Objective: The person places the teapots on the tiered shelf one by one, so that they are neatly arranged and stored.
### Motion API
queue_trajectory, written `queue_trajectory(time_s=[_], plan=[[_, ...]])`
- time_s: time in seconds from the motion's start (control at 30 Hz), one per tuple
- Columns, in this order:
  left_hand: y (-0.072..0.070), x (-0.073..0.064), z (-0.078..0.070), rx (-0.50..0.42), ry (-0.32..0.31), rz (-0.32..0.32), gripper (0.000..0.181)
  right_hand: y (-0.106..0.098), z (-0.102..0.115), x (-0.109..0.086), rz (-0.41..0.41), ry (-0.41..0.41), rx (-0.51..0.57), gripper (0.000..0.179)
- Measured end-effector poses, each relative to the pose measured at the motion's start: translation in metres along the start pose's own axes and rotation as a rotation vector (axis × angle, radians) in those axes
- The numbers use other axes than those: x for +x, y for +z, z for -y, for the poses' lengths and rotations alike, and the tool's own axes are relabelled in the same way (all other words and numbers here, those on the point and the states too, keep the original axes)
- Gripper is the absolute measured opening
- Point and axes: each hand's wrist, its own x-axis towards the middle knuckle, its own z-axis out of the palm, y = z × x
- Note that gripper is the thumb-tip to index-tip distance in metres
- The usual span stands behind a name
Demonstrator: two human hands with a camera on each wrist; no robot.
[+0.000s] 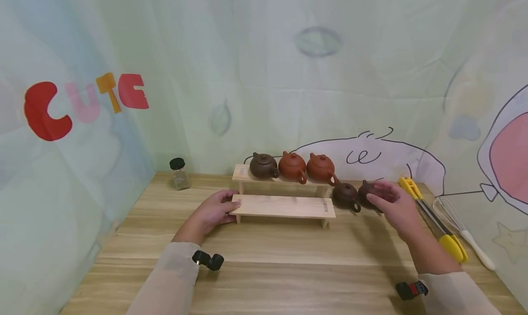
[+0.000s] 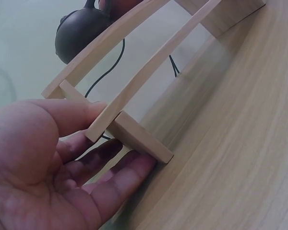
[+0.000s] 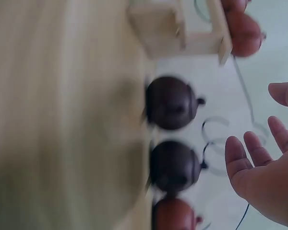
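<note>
A pale wooden surface [image 1: 288,269] runs back to a wall hung with a printed cloth of soft green, cartoon outlines and the red and pink letters "CUTE".

Nearest the person, the left hand [image 1: 212,212] rests at the left end of the lower step of a small two-tier wooden rack [image 1: 284,206]. Its fingers [image 2: 117,179] lie loosely straight under and beside the end leg, with the thumb along the edge of the step; they touch rather than clamp. The rack looks light and stiff, so steadying it at the end leg seems enough to keep it from sliding on the smooth surface.

To the right, the right hand [image 1: 392,205] hovers open, fingers [image 3: 240,153] spread and holding nothing, just over a dark brown teapot [image 1: 371,193] that stands on the surface. A second dark teapot [image 1: 345,196] sits just beside it, near the rack's right leg. These clay pots are probably hard, fairly smooth and breakable, with loose lids; cupping the round body from above, a finger on the lid knob, looks safer than lifting by the thin handle.

Further right lie yellow tongs [image 1: 433,223] and a whisk [image 1: 458,225].

On the upper step at the back stand one dark pot [image 1: 263,165] and two reddish pots [image 1: 307,167]. A small jar [image 1: 179,174] stands at the far left.
</note>
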Motion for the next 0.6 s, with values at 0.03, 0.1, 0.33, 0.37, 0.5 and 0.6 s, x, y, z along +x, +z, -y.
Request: queue_trajectory(time_s=[0.03,0.1,0.33,0.37,0.5,0.6], plan=[[0.000,0.000,0.000,-0.001,0.001,0.001,0.054,-0.004,-0.006,-0.002,0.001,0.004,-0.013,0.065],[-0.001,0.000,0.001,0.000,0.001,0.001,0.054,-0.012,-0.017,-0.006,0.011,0.020,-0.041,0.069],[0.000,0.000,-0.001,0.012,-0.013,-0.013,0.055,-0.035,-0.045,-0.011,0.006,0.094,-0.109,0.080],[0.000,0.000,-0.002,0.013,-0.008,-0.009,0.056,-0.038,-0.048,-0.010,0.008,0.104,-0.106,0.080],[0.000,-0.002,-0.003,0.011,-0.006,-0.006,0.056,-0.048,-0.057,-0.005,0.025,0.147,-0.083,0.080],[0.001,-0.003,-0.002,0.010,-0.001,0.002,0.055,-0.051,-0.062,0.001,0.019,0.177,-0.093,0.081]])
